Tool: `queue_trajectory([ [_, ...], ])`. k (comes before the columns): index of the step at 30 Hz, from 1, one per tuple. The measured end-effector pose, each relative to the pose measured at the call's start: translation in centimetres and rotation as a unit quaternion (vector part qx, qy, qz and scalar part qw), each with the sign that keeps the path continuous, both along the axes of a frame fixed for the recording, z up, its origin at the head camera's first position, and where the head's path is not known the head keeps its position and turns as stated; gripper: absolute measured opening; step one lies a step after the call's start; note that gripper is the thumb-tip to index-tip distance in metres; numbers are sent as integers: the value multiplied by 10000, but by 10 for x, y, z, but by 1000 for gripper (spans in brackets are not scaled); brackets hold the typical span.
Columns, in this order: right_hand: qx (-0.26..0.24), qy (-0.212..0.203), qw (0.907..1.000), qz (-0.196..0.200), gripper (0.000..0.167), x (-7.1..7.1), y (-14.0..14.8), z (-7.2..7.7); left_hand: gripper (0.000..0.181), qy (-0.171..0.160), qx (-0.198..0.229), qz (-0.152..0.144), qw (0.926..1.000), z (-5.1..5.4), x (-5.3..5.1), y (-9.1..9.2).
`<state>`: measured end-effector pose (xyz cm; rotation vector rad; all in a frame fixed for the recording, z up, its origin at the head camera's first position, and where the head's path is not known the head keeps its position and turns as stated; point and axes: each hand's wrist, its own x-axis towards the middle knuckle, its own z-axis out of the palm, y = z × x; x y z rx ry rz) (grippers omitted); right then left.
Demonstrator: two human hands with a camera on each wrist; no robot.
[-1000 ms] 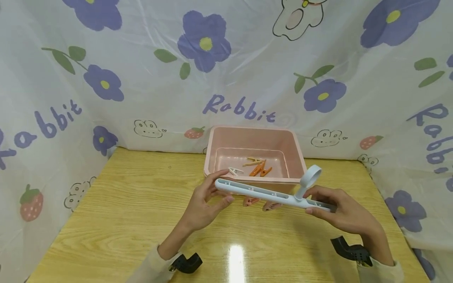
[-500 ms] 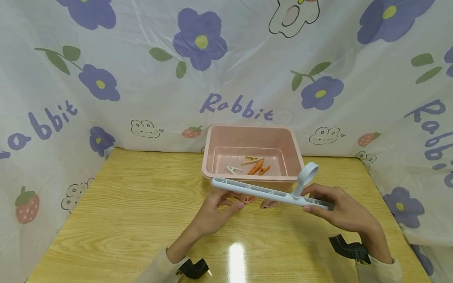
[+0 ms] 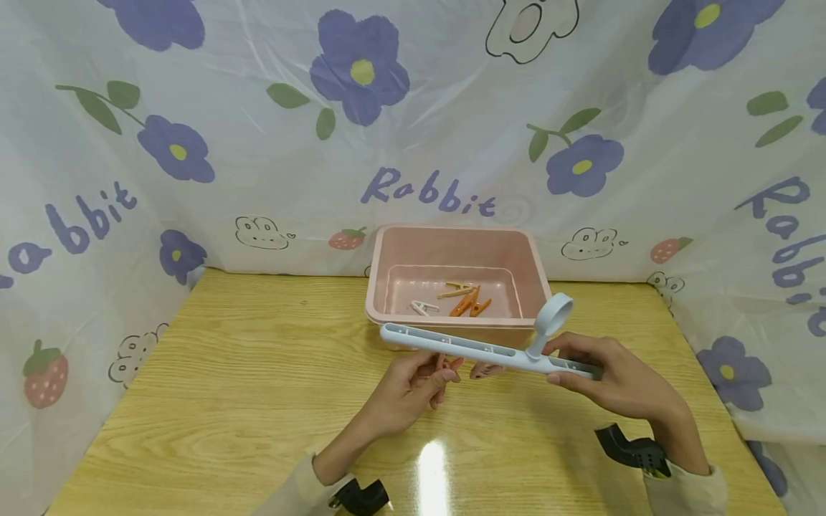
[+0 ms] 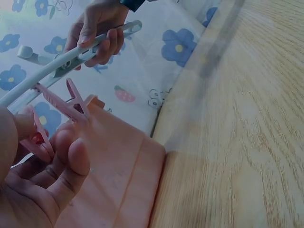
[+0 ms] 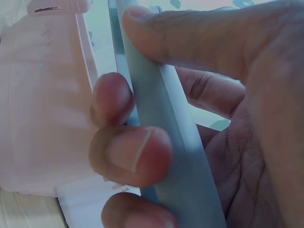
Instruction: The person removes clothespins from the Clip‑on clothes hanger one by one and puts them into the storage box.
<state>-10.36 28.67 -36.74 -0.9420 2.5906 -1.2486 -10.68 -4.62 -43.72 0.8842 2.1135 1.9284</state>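
One pink clip [image 3: 455, 364] newly pinched in left grip [image 3: 405, 393], right grip [image 3: 613, 376] still curled round blue hanger [image 3: 474, 351].

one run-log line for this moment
left hand: pinches pink clip; right hand: grips pale-blue hanger; second pink clip: below hanger; pink bin: beyond hanger, clips inside

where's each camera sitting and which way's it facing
Head: on the head, facing forward and down at the blue rack and pink bin; left hand and right hand show.
Left wrist: worn there, looking past the left hand, pinching a pink clip, toward the right hand.
Right wrist: worn there, close on the right hand gripping the rack.
Both wrist views share rack and bin.
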Motion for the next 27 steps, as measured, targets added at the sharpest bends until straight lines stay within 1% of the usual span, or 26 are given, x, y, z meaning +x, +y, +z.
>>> queue_trajectory([
  [5, 0, -45, 10000, -16, 26, 0, 1, 0, 27, -16, -342, 192, 9992, 3, 1, -5],
  [8, -15, -51, 10000, -13, 26, -1, 2, 0, 32, 35, -402, 253, 9989, 5, -1, -8],
  [12, 18, -45, 10000, -28, 25, -2, 2, -1, 31, 338, -328, 360, 9982, 8, -3, -12],
  [15, 44, -59, 10000, -39, 23, -3, 1, -3, 28, 713, -248, 505, 9959, 8, -3, -14],
  [18, -12, -51, 10000, -7, 23, -3, 0, -4, 25, 1111, -251, 743, 9907, 8, -3, -15],
  [21, -153, -9, 9999, 72, 26, -2, 0, -5, 22, 1517, -280, 1084, 9821, 9, -4, -15],
  [23, -254, 28, 9996, 108, 27, -2, -2, -6, 21, 1735, -220, 1298, 9760, 9, -5, -15],
  [25, -324, 39, 9994, 96, 28, -2, -3, -7, 22, 1901, -130, 1462, 9707, 10, -5, -16],
  [27, -350, 44, 9994, 68, 28, -2, -5, -7, 23, 1970, -37, 1568, 9678, 11, -5, -16],
])
